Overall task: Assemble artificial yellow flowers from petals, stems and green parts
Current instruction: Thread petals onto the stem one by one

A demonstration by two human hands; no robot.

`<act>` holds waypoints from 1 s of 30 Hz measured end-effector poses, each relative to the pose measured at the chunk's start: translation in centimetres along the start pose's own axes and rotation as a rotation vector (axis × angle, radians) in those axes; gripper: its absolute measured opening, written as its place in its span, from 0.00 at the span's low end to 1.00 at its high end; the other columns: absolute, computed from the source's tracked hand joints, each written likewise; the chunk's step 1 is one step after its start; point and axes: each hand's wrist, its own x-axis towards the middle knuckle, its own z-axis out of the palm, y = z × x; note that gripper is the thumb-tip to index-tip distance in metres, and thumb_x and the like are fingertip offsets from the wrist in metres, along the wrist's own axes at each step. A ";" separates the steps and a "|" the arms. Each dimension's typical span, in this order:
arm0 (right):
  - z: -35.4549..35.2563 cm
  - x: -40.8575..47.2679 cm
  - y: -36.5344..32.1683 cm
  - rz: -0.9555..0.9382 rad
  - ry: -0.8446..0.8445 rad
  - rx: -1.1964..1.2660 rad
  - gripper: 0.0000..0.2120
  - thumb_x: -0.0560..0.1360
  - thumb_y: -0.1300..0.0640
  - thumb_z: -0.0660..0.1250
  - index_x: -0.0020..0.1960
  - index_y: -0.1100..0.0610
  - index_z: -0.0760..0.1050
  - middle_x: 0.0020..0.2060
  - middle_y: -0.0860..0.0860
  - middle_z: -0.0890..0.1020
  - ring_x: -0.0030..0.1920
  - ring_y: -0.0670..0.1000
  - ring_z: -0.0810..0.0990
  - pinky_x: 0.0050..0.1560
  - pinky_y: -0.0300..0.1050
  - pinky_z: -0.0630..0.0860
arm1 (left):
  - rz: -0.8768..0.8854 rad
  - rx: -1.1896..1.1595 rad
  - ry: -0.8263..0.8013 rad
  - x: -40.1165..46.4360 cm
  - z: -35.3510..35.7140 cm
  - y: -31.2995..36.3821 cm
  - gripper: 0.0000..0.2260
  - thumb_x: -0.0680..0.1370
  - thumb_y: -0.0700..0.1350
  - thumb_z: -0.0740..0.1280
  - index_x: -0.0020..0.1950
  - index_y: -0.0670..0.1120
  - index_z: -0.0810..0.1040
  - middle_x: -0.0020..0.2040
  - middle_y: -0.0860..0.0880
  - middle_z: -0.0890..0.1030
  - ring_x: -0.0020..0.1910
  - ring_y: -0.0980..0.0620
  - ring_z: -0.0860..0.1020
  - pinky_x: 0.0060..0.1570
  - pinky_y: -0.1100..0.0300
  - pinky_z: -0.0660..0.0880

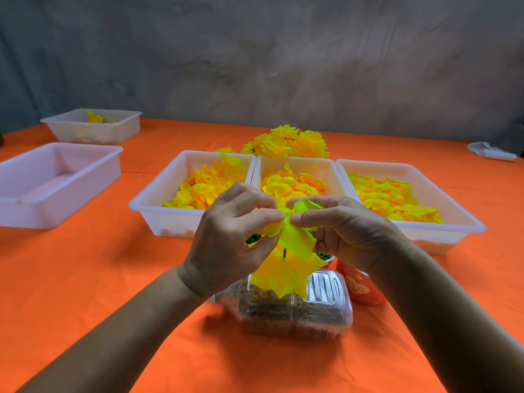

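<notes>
At the centre of the frame, a half-built yellow flower (286,259) is pinched together between the left hand (226,239) and the right hand (340,231), petals seemingly being layered onto a dark stem (284,253), so another petal from the trays (158,194) is probably needed next.

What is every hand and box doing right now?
left hand: pinching yellow petals
right hand: pinching the same petals
three near trays: filled with petals
left tray: no petals showing
far tray: few petals
clear box: lid closed
finished flowers: piled behind trays
</notes>
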 end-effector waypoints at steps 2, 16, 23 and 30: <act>0.0 0.0 0.1 0.004 -0.011 0.004 0.17 0.58 0.63 0.70 0.48 0.57 0.79 0.39 0.55 0.84 0.34 0.52 0.83 0.40 0.44 0.77 | -0.006 -0.012 -0.007 0.0 0.0 0.0 0.04 0.70 0.36 0.71 0.43 0.36 0.83 0.42 0.42 0.81 0.40 0.42 0.77 0.41 0.52 0.74; 0.1 0.2 0.5 0.021 -0.020 0.074 0.18 0.58 0.62 0.71 0.49 0.58 0.79 0.37 0.56 0.84 0.32 0.52 0.83 0.31 0.42 0.80 | 0.034 0.012 -0.028 -0.2 0.1 -0.1 0.03 0.71 0.34 0.70 0.42 0.37 0.83 0.42 0.42 0.81 0.40 0.42 0.77 0.40 0.52 0.74; -0.1 0.3 0.8 0.017 0.003 0.036 0.18 0.55 0.61 0.73 0.45 0.56 0.80 0.39 0.55 0.85 0.33 0.52 0.83 0.36 0.41 0.77 | 0.034 -0.005 -0.018 -0.3 -0.1 -0.1 0.03 0.73 0.36 0.70 0.41 0.36 0.83 0.42 0.42 0.81 0.40 0.42 0.76 0.41 0.52 0.74; 0.1 0.2 1.1 0.000 0.024 0.082 0.22 0.54 0.62 0.73 0.49 0.57 0.78 0.37 0.54 0.84 0.31 0.51 0.83 0.31 0.39 0.77 | 0.050 0.003 -0.016 0.0 0.1 0.1 0.02 0.72 0.33 0.71 0.39 0.36 0.82 0.42 0.42 0.81 0.40 0.42 0.77 0.40 0.51 0.74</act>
